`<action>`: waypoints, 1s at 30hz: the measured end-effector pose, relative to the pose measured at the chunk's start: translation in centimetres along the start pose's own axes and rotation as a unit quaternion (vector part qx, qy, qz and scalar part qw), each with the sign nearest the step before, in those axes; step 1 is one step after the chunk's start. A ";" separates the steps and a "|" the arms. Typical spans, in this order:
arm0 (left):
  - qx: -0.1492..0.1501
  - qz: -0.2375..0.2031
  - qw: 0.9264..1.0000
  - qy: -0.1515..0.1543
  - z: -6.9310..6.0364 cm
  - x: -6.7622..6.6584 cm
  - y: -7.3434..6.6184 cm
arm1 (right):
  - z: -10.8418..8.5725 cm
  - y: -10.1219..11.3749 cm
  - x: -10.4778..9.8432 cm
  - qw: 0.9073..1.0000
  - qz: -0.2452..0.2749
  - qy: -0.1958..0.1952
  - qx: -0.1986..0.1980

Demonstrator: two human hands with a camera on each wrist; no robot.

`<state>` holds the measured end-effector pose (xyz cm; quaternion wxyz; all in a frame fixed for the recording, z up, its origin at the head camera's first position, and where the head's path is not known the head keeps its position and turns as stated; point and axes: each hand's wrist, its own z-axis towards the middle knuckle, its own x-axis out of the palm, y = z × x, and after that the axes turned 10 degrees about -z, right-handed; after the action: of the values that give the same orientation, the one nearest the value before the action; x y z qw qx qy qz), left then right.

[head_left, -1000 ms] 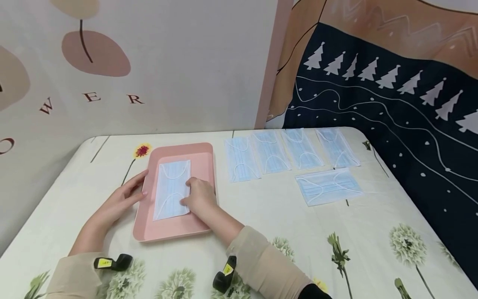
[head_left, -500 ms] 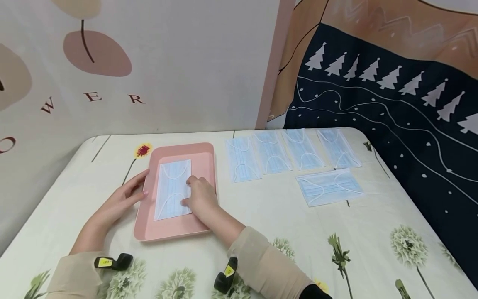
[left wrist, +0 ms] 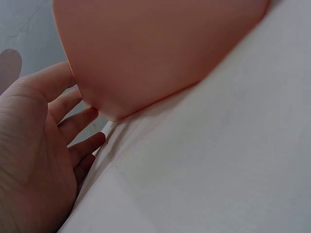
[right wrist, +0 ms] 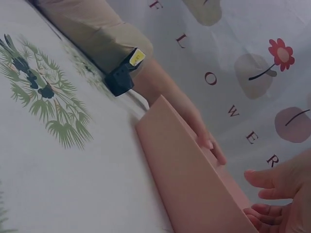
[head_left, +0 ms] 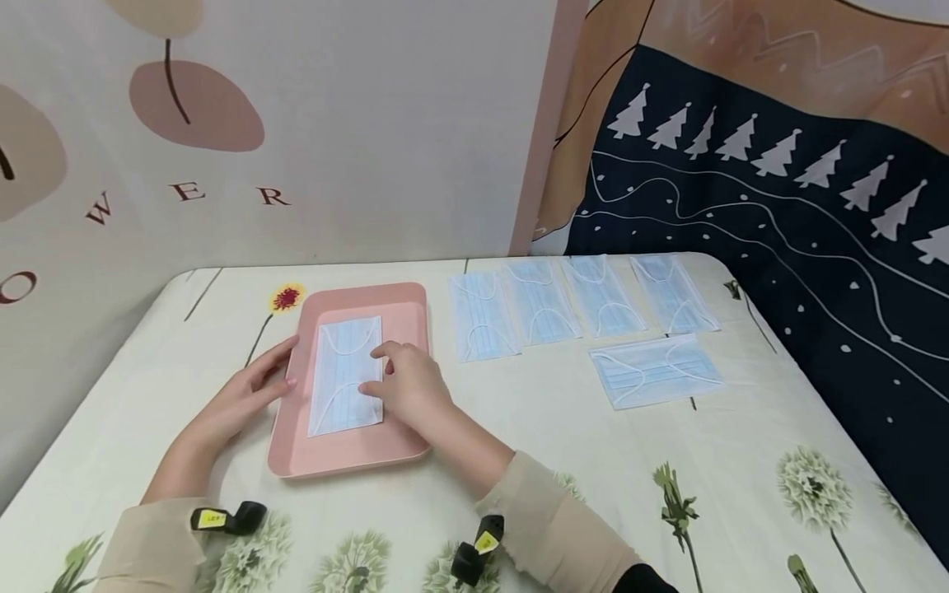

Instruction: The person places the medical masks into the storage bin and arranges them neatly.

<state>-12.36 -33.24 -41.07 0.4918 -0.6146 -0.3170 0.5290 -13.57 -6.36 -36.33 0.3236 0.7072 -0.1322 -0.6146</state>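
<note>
A pink tray (head_left: 348,453) stands on the table with one blue face mask (head_left: 339,371) lying lengthwise in it, white ear loops on top. My left hand (head_left: 228,410) touches the tray's left edge with its fingers spread, as the left wrist view confirms, where the hand (left wrist: 36,145) is beside the tray's wall (left wrist: 141,53). Over the mask's right edge is my right hand (head_left: 417,389), its thumb and forefinger apart with nothing pinched between them. In the right wrist view the right hand (right wrist: 286,194) shows loosely bent fingers above the tray's rim.
To the tray's right, several blue masks lie side by side in a row along the table's back, among them a mask (head_left: 484,317) nearest the tray. Another mask (head_left: 656,372) lies crosswise in front. A floral cloth (head_left: 563,436) covers the table; a wall stands behind.
My right hand has come off the mask's right edge and shifted slightly right, its thumb and forefinger parting. The mask stays in the tray; my left hand keeps its place.
</note>
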 end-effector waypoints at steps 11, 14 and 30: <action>-0.024 0.008 1.000 -0.004 -0.1 0.0 -0.1 | -0.2 -2.5 -3.1 0.992 0.097 -0.053 -0.066; -0.025 0.008 1.000 -0.005 -0.1 0.0 -0.1 | 0.0 -3.2 -3.8 0.990 0.103 -0.068 -0.069; -0.027 0.012 1.000 -0.007 0.0 0.0 -0.2 | 1.6 -7.6 -6.6 0.984 0.119 -0.121 -0.060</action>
<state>-12.35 -33.14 -40.92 0.4659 -0.6279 -0.3273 0.5306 -18.06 2.75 -35.97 0.4178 0.5862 -0.2171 -0.6593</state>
